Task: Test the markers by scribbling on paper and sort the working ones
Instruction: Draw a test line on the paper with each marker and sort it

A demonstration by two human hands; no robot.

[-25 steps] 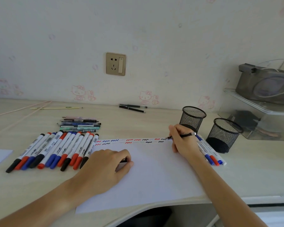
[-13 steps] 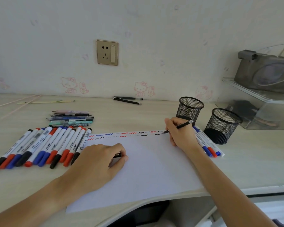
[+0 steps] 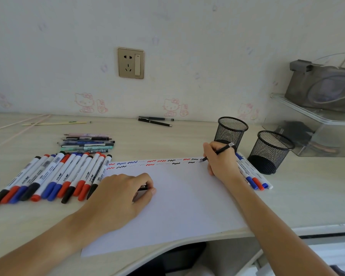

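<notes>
A thin black pen (image 3: 220, 151) with a silvery end sits slanted in the right hand (image 3: 220, 162), its fingers curled around the barrel and its tip down on the far right corner of the white paper (image 3: 179, 204), at the end of two rows of short red, blue and black squiggles (image 3: 153, 163) running along the sheet's far edge. The left hand (image 3: 122, 193) rests on the paper's left part with its fingers curled over a small dark piece, likely a cap (image 3: 143, 188), of which only an end shows by the thumb. Just right of the writing hand, a few white markers with blue and red caps (image 3: 254, 179) lie side by side on the desk (image 3: 307, 186), partly hidden by the wrist. Beyond them stand two black mesh pen cups (image 3: 271, 151), upright and close together. Left of the paper lies a fanned row of white markers with black, red and blue caps (image 3: 48, 176), touching one another, and behind that a small stack of slimmer pens (image 3: 87, 143). Two dark pens (image 3: 154, 120) lie near the wall, below a brass-coloured socket (image 3: 130, 63).
</notes>
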